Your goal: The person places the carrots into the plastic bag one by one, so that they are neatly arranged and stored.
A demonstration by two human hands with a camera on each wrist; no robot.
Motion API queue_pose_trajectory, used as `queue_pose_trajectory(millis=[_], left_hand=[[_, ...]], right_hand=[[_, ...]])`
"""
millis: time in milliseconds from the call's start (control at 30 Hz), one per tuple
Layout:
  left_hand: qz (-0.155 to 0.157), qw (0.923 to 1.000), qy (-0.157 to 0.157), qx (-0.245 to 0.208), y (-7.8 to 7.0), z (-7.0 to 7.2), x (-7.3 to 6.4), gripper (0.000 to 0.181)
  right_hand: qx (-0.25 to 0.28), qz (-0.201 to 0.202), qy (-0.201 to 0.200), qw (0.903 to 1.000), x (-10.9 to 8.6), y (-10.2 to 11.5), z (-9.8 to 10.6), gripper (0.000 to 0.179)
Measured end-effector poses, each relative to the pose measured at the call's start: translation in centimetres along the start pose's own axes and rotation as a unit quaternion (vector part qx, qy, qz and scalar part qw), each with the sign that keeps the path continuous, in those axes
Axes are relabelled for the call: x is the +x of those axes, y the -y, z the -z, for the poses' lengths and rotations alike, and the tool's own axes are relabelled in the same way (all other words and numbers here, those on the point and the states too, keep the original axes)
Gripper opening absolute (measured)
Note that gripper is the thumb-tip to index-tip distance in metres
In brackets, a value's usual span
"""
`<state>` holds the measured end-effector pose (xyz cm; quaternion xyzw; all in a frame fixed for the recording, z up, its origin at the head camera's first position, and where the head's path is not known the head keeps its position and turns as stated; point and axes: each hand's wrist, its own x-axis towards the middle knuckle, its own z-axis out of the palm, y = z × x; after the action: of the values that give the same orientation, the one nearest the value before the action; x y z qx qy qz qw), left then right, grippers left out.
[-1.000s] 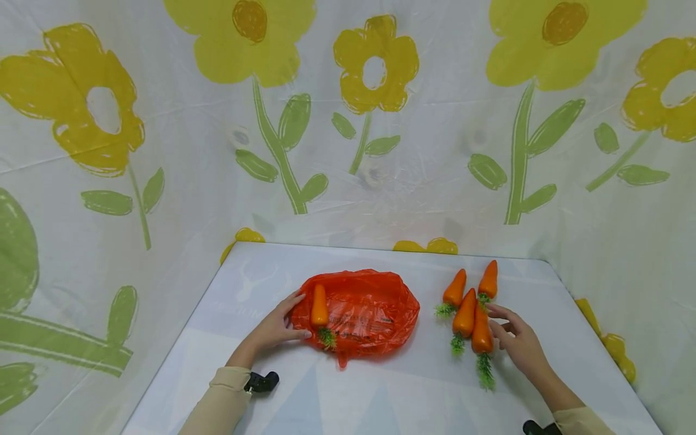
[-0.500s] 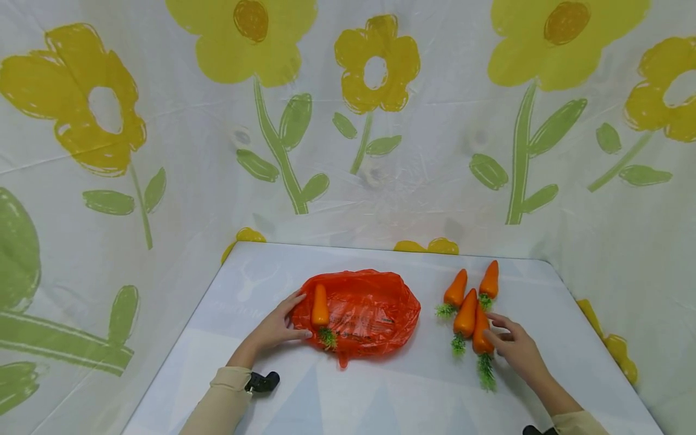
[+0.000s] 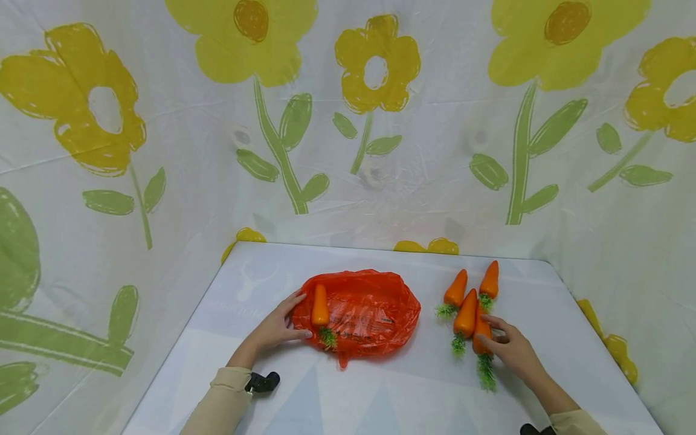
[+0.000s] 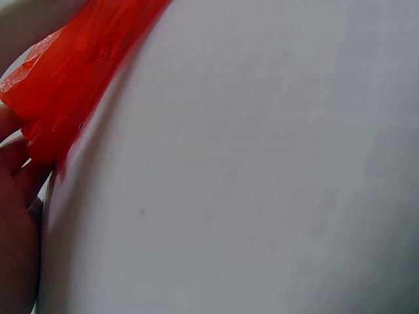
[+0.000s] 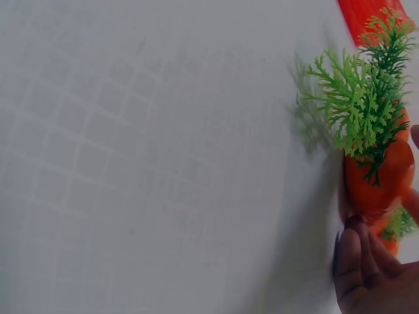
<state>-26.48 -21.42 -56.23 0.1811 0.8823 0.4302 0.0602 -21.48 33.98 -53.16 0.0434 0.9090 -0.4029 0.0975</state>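
The held carrot [image 3: 479, 330] lies over at three o'clock on the counter [image 3: 348, 405], its leafy top [image 3: 486, 373] pointing to six. I see the right hand [image 3: 516, 351] come in from four o'clock, thumb and fingers pinching the carrot's orange body; its narrow end is partly hidden behind them. Just beside it, at ten o'clock, a second carrot [image 3: 465, 315] leans close, leaves toward six. A third carrot [image 3: 456, 289] sits past that at eleven, and a fourth carrot [image 3: 490, 280] at twelve, its leaves by the held one's tip.

Well apart, at nine o'clock from this cluster, a crumpled red plastic bag [image 3: 370, 317] lies spread wide. One more carrot [image 3: 319, 307] rests on its nine o'clock side, leaves down at six. The left hand [image 3: 276, 327] is at that same edge, fingers spread apart and touching the plastic.

Both arms wear beige sleeves [image 3: 217, 402], with black wrist gear [image 3: 263, 382] at the cuffs. Beyond the counter, from nine through twelve to three, hangs a white sheet [image 3: 435, 139] printed with yellow flowers.
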Motion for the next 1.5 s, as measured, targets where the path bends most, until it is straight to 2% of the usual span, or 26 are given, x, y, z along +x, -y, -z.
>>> queue_pose_trajectory(millis=[333,800,1033,1500], left_hand=[[0.003,1.0,0.001,0.004,-0.04,-0.02,0.03,0.098],[0.008,0.9999,-0.001,0.008,0.09,-0.08,0.05,0.099],[0.021,0.9997,0.002,0.01,0.22,-0.09,0.1,0.1],[0.016,0.9998,0.001,0.013,0.37,-0.22,0.12,0.1]], right_hand=[[-0.014,0.013,0.001,0.9998,-0.03,-0.05,-0.04,0.073],[-0.011,-0.013,-0.012,0.9998,-0.32,-0.42,0.16,0.07],[-0.001,-0.021,-0.001,0.9998,-0.28,-0.48,0.3,0.069],[-0.006,-0.024,-0.015,0.9996,-0.66,-0.16,0.29,0.067]])
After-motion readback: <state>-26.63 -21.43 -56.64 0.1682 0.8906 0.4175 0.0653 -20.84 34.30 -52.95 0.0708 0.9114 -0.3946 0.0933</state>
